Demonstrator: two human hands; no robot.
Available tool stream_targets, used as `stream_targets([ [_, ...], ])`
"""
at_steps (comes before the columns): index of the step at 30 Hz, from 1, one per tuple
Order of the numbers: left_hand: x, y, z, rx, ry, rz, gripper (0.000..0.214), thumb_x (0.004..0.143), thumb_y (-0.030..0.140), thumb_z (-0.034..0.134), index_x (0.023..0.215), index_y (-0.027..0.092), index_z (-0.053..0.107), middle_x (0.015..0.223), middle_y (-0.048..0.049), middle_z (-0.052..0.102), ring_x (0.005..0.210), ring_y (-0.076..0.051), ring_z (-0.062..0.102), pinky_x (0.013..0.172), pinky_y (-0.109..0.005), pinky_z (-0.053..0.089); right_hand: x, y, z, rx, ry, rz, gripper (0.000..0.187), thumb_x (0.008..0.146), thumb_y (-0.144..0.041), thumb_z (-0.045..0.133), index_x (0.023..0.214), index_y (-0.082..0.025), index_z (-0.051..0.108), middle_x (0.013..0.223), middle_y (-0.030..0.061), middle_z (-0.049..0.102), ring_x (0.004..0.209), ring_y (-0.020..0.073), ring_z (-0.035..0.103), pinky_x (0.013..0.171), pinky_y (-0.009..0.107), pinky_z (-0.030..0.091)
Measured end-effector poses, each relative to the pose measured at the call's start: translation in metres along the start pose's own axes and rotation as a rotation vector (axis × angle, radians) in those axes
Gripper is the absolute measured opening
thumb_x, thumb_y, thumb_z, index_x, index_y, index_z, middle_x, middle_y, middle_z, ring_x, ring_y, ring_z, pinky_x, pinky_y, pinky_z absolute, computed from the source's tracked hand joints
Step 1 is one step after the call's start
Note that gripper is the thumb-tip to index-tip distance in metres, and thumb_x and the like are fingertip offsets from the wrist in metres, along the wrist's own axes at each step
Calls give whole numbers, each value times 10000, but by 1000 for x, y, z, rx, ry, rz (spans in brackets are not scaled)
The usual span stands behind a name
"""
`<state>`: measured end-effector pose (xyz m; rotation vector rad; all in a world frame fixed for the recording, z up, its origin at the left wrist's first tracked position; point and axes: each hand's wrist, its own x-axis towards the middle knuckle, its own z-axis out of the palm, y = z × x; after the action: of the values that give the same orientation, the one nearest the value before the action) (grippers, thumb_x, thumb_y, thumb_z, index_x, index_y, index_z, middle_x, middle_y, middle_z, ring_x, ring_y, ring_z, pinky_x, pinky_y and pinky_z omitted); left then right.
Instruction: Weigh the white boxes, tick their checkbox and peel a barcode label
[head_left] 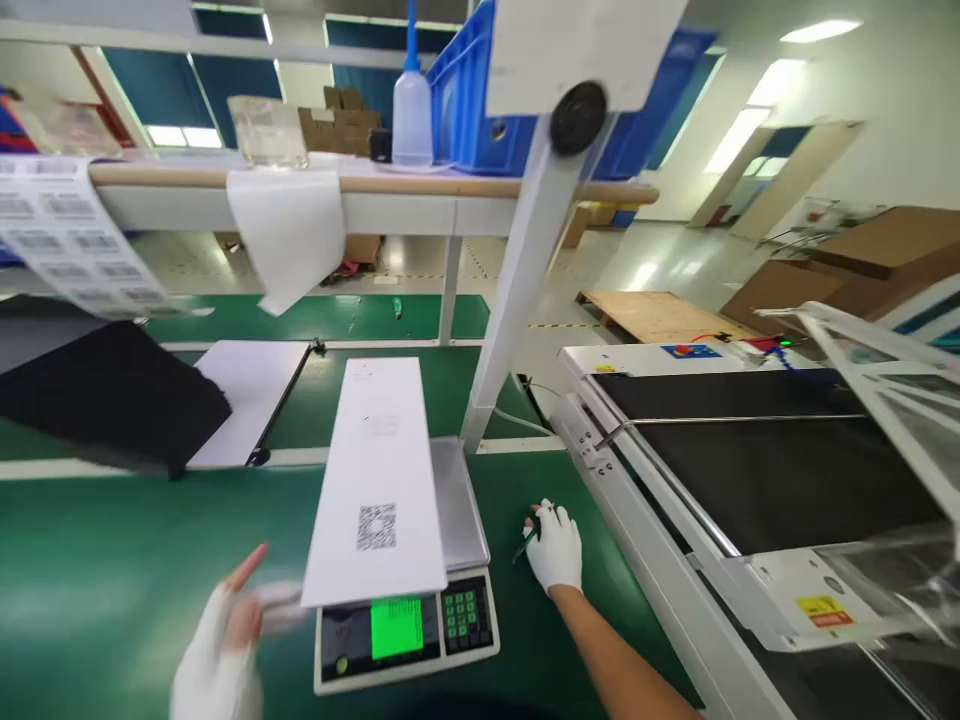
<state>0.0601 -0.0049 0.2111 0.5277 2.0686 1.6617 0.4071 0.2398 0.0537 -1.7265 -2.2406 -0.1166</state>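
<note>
A long white box (pixel 379 470) with a QR code lies on a weighing scale (pixel 405 625) whose display glows green. My left hand (pixel 221 645), in a white glove with bare fingertips, hovers blurred just left of the box's near end, fingers apart, holding nothing I can make out. My right hand (pixel 555 545), also gloved, rests on the green table surface (pixel 112 580) right of the scale, closed around a thin dark pen (pixel 525 543).
A machine with a black conveyor belt (pixel 750 450) stands at the right, its clear lid raised. A black sheet (pixel 105 395) and white sheet lie at left. A label strip (pixel 75 235) hangs from the shelf, which carries a squeeze bottle (pixel 412 110) and blue crate.
</note>
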Motion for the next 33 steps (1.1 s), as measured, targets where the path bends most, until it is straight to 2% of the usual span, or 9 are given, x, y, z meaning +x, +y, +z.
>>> stream_targets([
  [2, 14, -14, 1, 94, 20, -78, 646, 844, 703, 485, 1224, 196, 613, 865, -61, 755, 791, -262, 728, 747, -398, 616, 0, 1, 2, 36, 3, -16, 242, 920, -220, 459, 1020, -142, 666, 1144, 186, 627, 1077, 357, 533, 933, 467, 437],
  [4, 27, -45, 1, 275, 47, -160, 526, 898, 610, 399, 1094, 185, 640, 874, -78, 751, 838, -251, 721, 795, -374, 587, 1, 3, 5, 95, -3, -7, 253, 897, -254, 470, 1016, -139, 661, 1134, 194, 617, 1040, 360, 544, 902, 465, 449],
  [7, 35, -101, -8, 512, 53, -321, 379, 903, 510, 406, 910, 209, 637, 832, -86, 742, 846, -271, 701, 815, -388, 544, 0, 7, 12, 197, -27, 47, 292, 860, -284, 469, 1028, -140, 659, 1134, 199, 600, 1019, 372, 546, 894, 481, 451],
  [9, 33, -126, -15, 547, 56, -364, 340, 900, 502, 428, 866, 226, 623, 808, -71, 738, 819, -267, 690, 815, -384, 523, -3, 9, 13, 270, -49, 81, 308, 845, -295, 457, 1023, -146, 659, 1123, 196, 600, 1021, 379, 545, 888, 482, 454],
  [13, 24, -140, -19, 554, 28, -359, 307, 899, 495, 444, 865, 250, 624, 806, -37, 732, 827, -251, 675, 813, -350, 491, -10, 5, 4, 426, -84, 185, 343, 813, -370, 454, 996, -162, 657, 1072, 182, 623, 1022, 380, 558, 893, 480, 459],
  [19, 19, -139, -15, 508, 67, -322, 318, 881, 520, 471, 803, 248, 615, 761, -52, 704, 763, -268, 648, 770, -383, 483, -1, -23, -25, 737, -186, 509, 494, 732, -524, 480, 1054, -184, 638, 984, 134, 678, 922, 335, 640, 806, 438, 506],
  [24, 37, -118, -7, 302, 81, -252, 428, 906, 586, 413, 932, 204, 606, 946, -93, 744, 844, -233, 704, 791, -356, 555, 31, -67, -58, 989, -17, 346, 527, 725, -588, 542, 1030, -165, 622, 1081, 160, 682, 986, 318, 650, 905, 450, 505],
  [29, 64, -39, 15, 143, 87, 37, 523, 893, 671, 451, 1006, 196, 638, 1083, -107, 735, 1007, -238, 696, 959, -389, 532, 65, -132, -115, 1170, 78, 41, 432, 853, -532, 603, 1083, -168, 640, 1107, 130, 685, 1052, 298, 640, 966, 470, 496],
  [33, 61, 22, 47, 102, 81, 238, 538, 914, 678, 438, 1001, 193, 654, 1034, -99, 737, 947, -232, 698, 911, -385, 547, 76, -181, -155, 1440, 44, -4, 365, 917, -478, 636, 1161, -209, 611, 1241, 105, 647, 1198, 282, 581, 1047, 465, 455],
])
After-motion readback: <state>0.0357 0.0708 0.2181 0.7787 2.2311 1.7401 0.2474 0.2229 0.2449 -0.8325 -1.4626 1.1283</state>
